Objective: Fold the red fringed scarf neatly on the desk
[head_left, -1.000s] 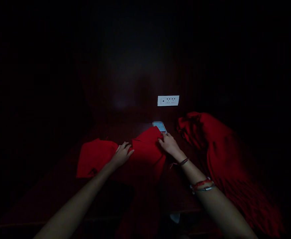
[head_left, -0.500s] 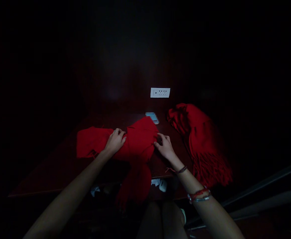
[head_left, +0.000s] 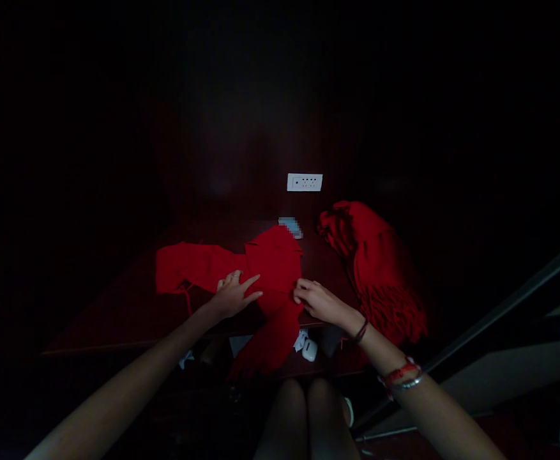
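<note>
A red scarf (head_left: 272, 268) lies folded across itself on the dark table (head_left: 117, 310), one end stretching left and the fringed end hanging over the front edge. My left hand (head_left: 232, 297) rests at the scarf's lower left side, its thumb and index finger spread apart. My right hand (head_left: 318, 301) has its fingers curled together at the scarf's right edge, pinching the cloth there. Dim light hides the exact contact under both hands.
A second red fringed fabric (head_left: 375, 255) lies bunched at the right. Behind the scarf is a pixelated phone-like object (head_left: 290, 227), below a wall socket (head_left: 304, 183). Under the tabletop are a white case (head_left: 309, 349) and crumpled white paper (head_left: 301, 339).
Both hands have come down the scarf toward the table's front edge. My left fingers have spread, and my right hand has left the upper right corner. The view has tilted down.
</note>
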Available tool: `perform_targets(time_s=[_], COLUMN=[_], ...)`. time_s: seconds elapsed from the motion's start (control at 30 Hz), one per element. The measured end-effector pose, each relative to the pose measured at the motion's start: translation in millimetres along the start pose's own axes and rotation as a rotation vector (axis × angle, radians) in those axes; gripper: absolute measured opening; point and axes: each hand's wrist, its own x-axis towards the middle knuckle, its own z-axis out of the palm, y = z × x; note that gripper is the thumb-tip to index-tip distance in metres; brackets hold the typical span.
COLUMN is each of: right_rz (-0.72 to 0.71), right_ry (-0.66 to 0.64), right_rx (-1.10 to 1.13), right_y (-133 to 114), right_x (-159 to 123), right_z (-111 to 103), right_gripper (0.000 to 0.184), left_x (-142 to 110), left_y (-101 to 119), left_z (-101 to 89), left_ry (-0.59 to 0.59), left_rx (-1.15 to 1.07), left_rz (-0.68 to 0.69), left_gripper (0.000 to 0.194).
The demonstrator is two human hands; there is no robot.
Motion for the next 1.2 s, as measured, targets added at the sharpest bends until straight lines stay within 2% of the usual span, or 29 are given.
perform_targets(time_s=[0.07,0.2,0.3,0.37,0.5,0.57,0.7,0.83,0.87,0.93,1.03,1.13,1.2], right_rz=[0.091,0.49,0.634,0.665,0.745,0.778,0.683,0.562,0.541,0.527,0.627,0.767,0.805], right_ry=[0.071,0.296,0.197,0.132,0.2,0.163,-0.006,-0.139,-0.134,-0.047,0.104,0.092,0.091], right_rx=[0.107,0.283,0.288,0.296,0.54,0.65,0.594,0.474,0.45,0.408,0.324,0.235,0.223], right_y=[0,-13,-24,-25,-10,-2,9,14,14,16,17,23,31], right_x=[-7,9,28,32,15,4,-6,-3,-1,8,28,48,53], right_z=[5,14,17,18,17,15,2,-10,-11,-12,-7,4,10], right_gripper=[0.018,0.013,0.042,0.05,0.045,0.044,0.053,0.074,0.075,0.068,0.061,0.064,0.062], left_x=[-1,1,1,1,3,5,5,3,4,9,24,42,49], left_y=[9,16,14,12,12,15,21,20,19,17,14,6,-3], left_z=[0.4,3.1,6.3,7.3,5.2,3.2,0.0,-3.4,-4.8,-7.8,-10.2,-4.9,3.1], left_ry=[-0.041,-0.106,-0.075,-0.075,-0.149,-0.174,-0.201,-0.222,-0.229,-0.217,-0.11,0.017,0.053], left_rx=[-0.001,-0.032,-0.047,-0.057,-0.071,-0.076,-0.088,-0.105,-0.111,-0.123,-0.162,-0.208,-0.198], left_rz=[-0.055,-0.112,-0.144,-0.166,-0.187,-0.199,-0.207,-0.182,-0.17,-0.149,-0.116,-0.082,-0.079], left_gripper=[0.057,0.061,0.068,0.073,0.075,0.074,0.073,0.073,0.074,0.076,0.074,0.064,0.058])
